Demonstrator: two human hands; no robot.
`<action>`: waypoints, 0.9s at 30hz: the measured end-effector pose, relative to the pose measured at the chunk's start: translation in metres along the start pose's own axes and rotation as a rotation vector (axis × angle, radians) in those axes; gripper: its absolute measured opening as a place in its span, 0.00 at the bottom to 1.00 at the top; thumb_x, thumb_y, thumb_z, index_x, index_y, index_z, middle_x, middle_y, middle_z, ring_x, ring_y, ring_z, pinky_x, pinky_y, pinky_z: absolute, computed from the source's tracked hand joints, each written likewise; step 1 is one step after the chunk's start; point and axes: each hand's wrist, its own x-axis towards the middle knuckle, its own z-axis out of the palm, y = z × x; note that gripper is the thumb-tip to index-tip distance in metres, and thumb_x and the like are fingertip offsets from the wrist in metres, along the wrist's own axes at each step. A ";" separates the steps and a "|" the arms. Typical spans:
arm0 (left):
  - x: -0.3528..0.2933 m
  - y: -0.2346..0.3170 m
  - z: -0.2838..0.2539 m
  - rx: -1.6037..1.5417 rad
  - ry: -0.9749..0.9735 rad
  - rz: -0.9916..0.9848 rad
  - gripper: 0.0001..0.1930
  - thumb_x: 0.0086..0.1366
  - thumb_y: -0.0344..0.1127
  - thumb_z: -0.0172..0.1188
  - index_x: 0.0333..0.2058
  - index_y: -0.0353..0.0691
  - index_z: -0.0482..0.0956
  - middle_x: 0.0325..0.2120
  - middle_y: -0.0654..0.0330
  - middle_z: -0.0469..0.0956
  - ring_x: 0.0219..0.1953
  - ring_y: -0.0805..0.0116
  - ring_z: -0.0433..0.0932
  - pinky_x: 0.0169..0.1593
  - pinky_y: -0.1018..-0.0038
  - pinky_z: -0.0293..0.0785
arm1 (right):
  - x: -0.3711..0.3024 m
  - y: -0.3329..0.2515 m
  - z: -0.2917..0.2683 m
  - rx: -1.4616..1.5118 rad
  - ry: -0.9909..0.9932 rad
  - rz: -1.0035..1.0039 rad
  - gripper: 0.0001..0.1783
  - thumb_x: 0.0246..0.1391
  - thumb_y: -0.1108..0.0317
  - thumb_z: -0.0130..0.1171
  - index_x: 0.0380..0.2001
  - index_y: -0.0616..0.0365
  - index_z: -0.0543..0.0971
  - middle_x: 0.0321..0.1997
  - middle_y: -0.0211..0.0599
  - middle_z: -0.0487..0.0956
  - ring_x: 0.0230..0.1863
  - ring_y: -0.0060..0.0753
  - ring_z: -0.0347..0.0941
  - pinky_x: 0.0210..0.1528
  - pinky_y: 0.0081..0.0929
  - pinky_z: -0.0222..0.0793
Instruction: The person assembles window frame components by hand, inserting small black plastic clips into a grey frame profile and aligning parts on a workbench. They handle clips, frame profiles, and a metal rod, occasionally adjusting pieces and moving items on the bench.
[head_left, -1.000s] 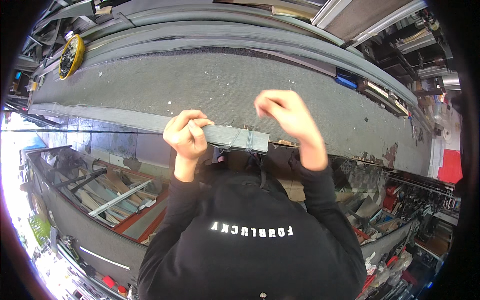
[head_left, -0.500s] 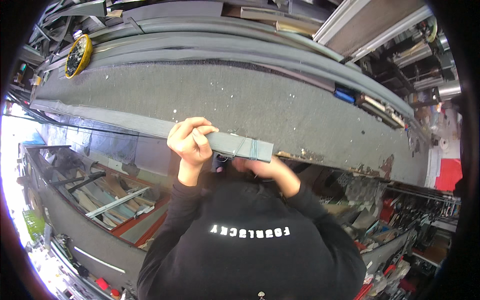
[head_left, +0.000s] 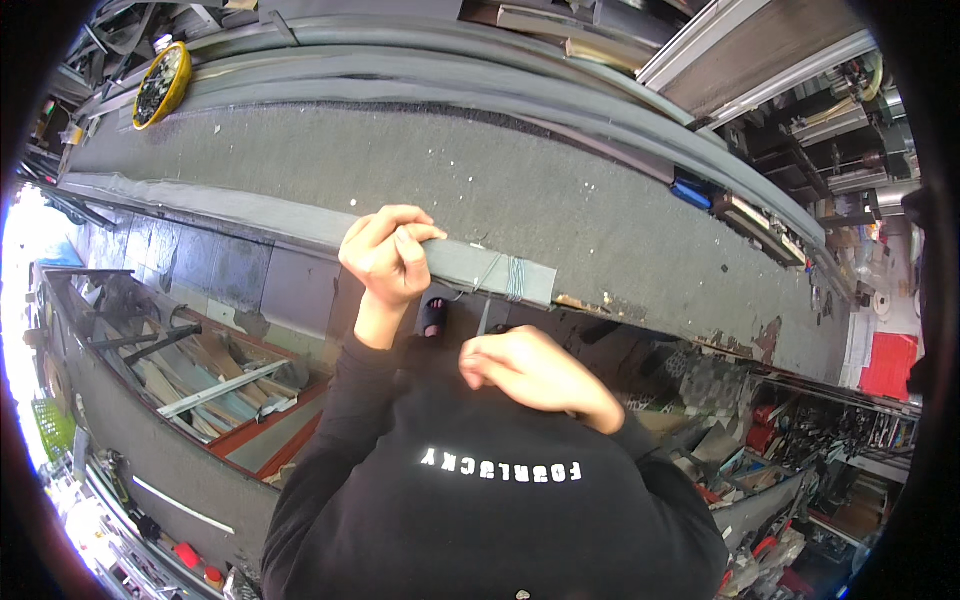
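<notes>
A long grey strip-like profile (head_left: 275, 215) runs along the near edge of the bench. Thin blue-green cord (head_left: 515, 278) is wound several times round its right end, with one slanting strand beside the turns. My left hand (head_left: 388, 258) grips the profile left of the cord, fingers wrapped over it. In front of my chest, my right hand (head_left: 530, 368) is closed, apart from the profile. A thin, pointed grey tool (head_left: 486, 316) sticks up from beside its fingers; its grip is hidden, and I cannot make out its exact kind.
The dark padded bench (head_left: 600, 235) has small white specks and a worn near edge. Long grey profiles (head_left: 400, 65) lie along its far side, near a yellow bowl of small parts (head_left: 163, 88) and a blue object (head_left: 692, 194). An offcut bin (head_left: 225, 385) stands lower left.
My right hand has drawn back from under the corded end toward my chest, and the thin tool now shows. My left hand keeps its grip on the profile. The view has shifted slightly.
</notes>
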 end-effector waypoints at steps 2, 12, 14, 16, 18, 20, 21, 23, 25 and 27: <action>-0.003 0.001 -0.001 -0.008 0.003 0.018 0.18 0.61 0.32 0.46 0.19 0.44 0.85 0.23 0.63 0.80 0.22 0.67 0.76 0.29 0.71 0.68 | -0.011 -0.021 -0.015 -0.174 0.390 -0.089 0.17 0.65 0.61 0.51 0.27 0.60 0.78 0.22 0.29 0.76 0.25 0.20 0.69 0.32 0.23 0.67; -0.001 0.001 0.002 -0.025 0.071 0.024 0.18 0.59 0.32 0.47 0.18 0.46 0.85 0.21 0.64 0.80 0.21 0.68 0.76 0.29 0.72 0.68 | -0.018 -0.011 0.004 -0.373 -0.086 -0.115 0.03 0.54 0.72 0.59 0.29 0.54 0.81 0.27 0.32 0.83 0.31 0.39 0.82 0.34 0.32 0.75; -0.001 0.002 0.001 -0.019 0.051 0.060 0.18 0.60 0.32 0.47 0.18 0.45 0.85 0.21 0.65 0.80 0.22 0.67 0.76 0.29 0.71 0.68 | -0.024 -0.024 -0.021 -0.140 0.349 -0.304 0.09 0.59 0.67 0.57 0.28 0.57 0.82 0.24 0.33 0.81 0.26 0.28 0.80 0.29 0.27 0.73; -0.003 0.003 -0.001 -0.021 0.034 0.037 0.18 0.60 0.32 0.47 0.18 0.45 0.85 0.21 0.64 0.80 0.22 0.67 0.76 0.29 0.71 0.69 | -0.010 -0.023 -0.047 -0.015 0.643 -0.124 0.14 0.62 0.67 0.52 0.25 0.61 0.79 0.22 0.28 0.76 0.22 0.15 0.68 0.25 0.17 0.64; -0.005 0.002 -0.003 -0.043 0.064 0.060 0.18 0.60 0.32 0.46 0.18 0.44 0.85 0.21 0.63 0.80 0.22 0.68 0.76 0.29 0.72 0.69 | 0.021 0.008 -0.049 0.236 0.729 -0.142 0.13 0.63 0.67 0.53 0.25 0.60 0.77 0.24 0.26 0.76 0.25 0.15 0.67 0.27 0.18 0.62; -0.004 0.001 -0.004 -0.054 0.071 0.061 0.19 0.61 0.32 0.46 0.18 0.44 0.85 0.21 0.63 0.80 0.22 0.68 0.76 0.28 0.72 0.69 | 0.030 0.039 -0.025 0.283 0.420 -0.066 0.09 0.60 0.70 0.55 0.28 0.62 0.78 0.26 0.28 0.76 0.28 0.22 0.71 0.32 0.23 0.67; -0.004 0.000 -0.004 -0.057 0.096 0.056 0.19 0.61 0.33 0.46 0.19 0.43 0.85 0.21 0.63 0.80 0.22 0.68 0.76 0.28 0.72 0.69 | 0.022 0.036 -0.006 -0.130 0.373 -0.066 0.09 0.59 0.68 0.55 0.29 0.63 0.77 0.25 0.29 0.75 0.28 0.25 0.71 0.33 0.26 0.69; -0.004 -0.001 -0.003 -0.040 0.098 0.055 0.19 0.61 0.33 0.45 0.19 0.44 0.85 0.21 0.64 0.80 0.22 0.68 0.76 0.29 0.72 0.69 | 0.001 0.013 0.006 0.128 -0.164 0.136 0.13 0.63 0.64 0.50 0.29 0.60 0.77 0.26 0.36 0.78 0.27 0.30 0.75 0.34 0.29 0.70; -0.004 0.001 -0.002 -0.025 0.060 0.047 0.19 0.60 0.33 0.46 0.19 0.44 0.85 0.21 0.64 0.80 0.22 0.69 0.76 0.29 0.72 0.69 | -0.020 -0.021 0.000 -0.006 0.069 -0.004 0.09 0.61 0.73 0.51 0.28 0.60 0.78 0.25 0.33 0.80 0.27 0.30 0.78 0.34 0.26 0.72; -0.006 0.003 -0.003 -0.009 0.036 0.034 0.18 0.60 0.33 0.46 0.19 0.44 0.85 0.21 0.65 0.80 0.22 0.69 0.77 0.30 0.72 0.69 | -0.019 -0.027 -0.022 -0.111 0.443 -0.294 0.10 0.62 0.71 0.52 0.27 0.60 0.78 0.24 0.33 0.79 0.25 0.23 0.76 0.29 0.23 0.70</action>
